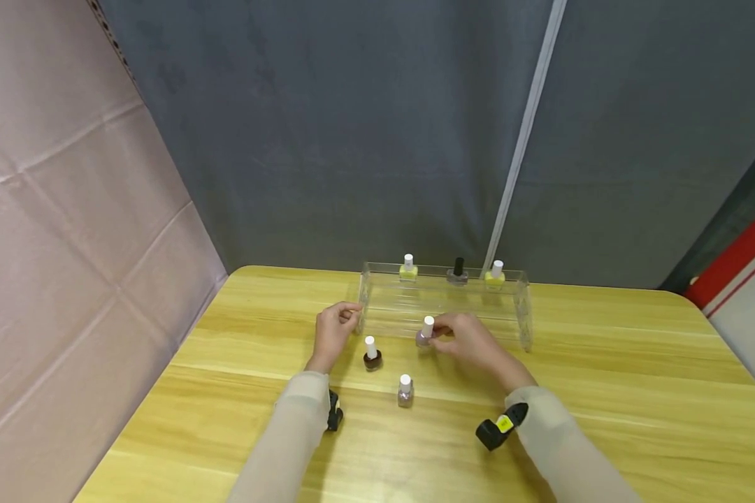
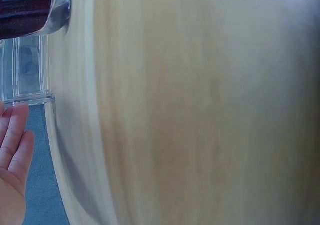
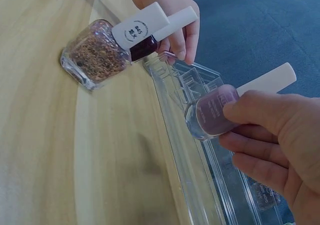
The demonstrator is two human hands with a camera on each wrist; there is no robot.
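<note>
Here, the mauve polish bottle (image 3: 216,111) between the right fingers (image 3: 262,169).

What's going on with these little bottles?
A person's right-hand grip holds a mauve nail polish bottle at the front of a clear rack. The left-hand grip is by the rack's left end, holding no bottle. Three bottles stand along the rack's back; a dark one and a glittery one stand on the table.
</note>
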